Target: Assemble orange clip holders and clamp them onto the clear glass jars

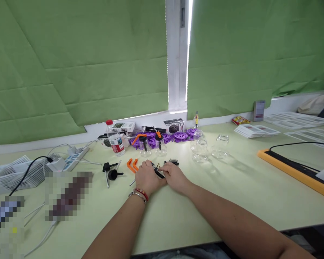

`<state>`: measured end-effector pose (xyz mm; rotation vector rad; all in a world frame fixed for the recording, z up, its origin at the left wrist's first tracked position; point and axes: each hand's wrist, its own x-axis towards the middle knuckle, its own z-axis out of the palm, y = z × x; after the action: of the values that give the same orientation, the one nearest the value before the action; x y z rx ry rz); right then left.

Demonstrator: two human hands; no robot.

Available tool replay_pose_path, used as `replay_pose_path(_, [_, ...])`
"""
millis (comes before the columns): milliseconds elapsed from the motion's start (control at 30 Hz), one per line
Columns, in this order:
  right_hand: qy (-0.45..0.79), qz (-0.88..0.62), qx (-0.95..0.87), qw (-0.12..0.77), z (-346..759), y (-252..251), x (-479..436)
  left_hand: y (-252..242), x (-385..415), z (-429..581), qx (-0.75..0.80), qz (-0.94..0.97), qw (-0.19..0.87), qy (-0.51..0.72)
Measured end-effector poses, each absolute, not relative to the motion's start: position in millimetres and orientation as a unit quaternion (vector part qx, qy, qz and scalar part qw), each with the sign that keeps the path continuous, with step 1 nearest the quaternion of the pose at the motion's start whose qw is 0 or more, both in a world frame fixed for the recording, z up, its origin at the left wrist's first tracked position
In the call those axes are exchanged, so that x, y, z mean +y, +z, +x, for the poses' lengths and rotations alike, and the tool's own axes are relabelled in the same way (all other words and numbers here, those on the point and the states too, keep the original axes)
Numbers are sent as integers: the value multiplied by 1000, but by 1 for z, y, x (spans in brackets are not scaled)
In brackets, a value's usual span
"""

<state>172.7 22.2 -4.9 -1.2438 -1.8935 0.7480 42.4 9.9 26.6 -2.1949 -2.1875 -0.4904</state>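
Through the head view, I see the left hand closed around a slim black part at the pale table, near two orange pieces. The right hand bunches its fingers against it; whether they pinch anything, I cannot tell.

"What covers the window?"
"A green left blind and a matching right blind, both creased, with a white frame upright between them."
"Any light?"
"A bright strip shines between the frame and the right blind."
"And below?"
"A white ledge runs along behind a pale yellow-green surface, softly shadowed towards the right."
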Motion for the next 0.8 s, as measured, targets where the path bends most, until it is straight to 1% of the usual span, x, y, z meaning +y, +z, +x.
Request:
replay_pose_path(367, [249,-451,-786,342,173,-5,23,19,15,41,-703,-695,18,-150])
replay_pose_path(800, [239,-446,-787,352,175,-10,27,21,15,41,-719,-682,5,-134])
